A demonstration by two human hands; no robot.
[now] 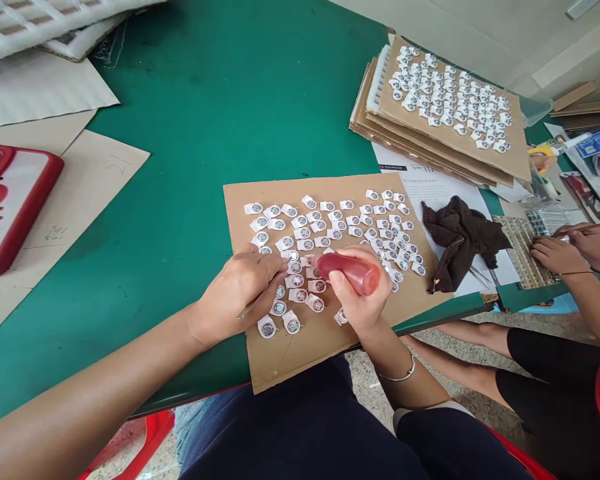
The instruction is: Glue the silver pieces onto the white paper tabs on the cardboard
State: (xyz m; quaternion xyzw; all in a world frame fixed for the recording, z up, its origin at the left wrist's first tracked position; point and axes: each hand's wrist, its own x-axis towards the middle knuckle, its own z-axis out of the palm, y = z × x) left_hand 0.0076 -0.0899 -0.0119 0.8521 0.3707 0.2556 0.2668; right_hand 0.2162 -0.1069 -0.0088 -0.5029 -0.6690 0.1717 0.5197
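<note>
A brown cardboard sheet point(275, 363) lies at the table's front edge, bearing several rows of small round pieces on white tabs point(291, 323). My left hand point(243, 290) is closed on thin metal tweezers point(260, 298), their tip over the left-middle pieces. In my right hand point(363, 300) is a red squeeze bottle point(353, 270), tilted with its nozzle pointing left, close to the tweezers' tip. The fingers of both hands hide some pieces beneath them. Whether the nozzle touches a piece, I cannot tell.
Stacked cardboard point(415, 150) with more pieces stands at the back right. A dark cloth point(463, 240) lies right of the sheet. At far right, a person's hands point(560, 255) work over a patterned board point(517, 247). A red-cased phone point(20, 213) rests on paper at left.
</note>
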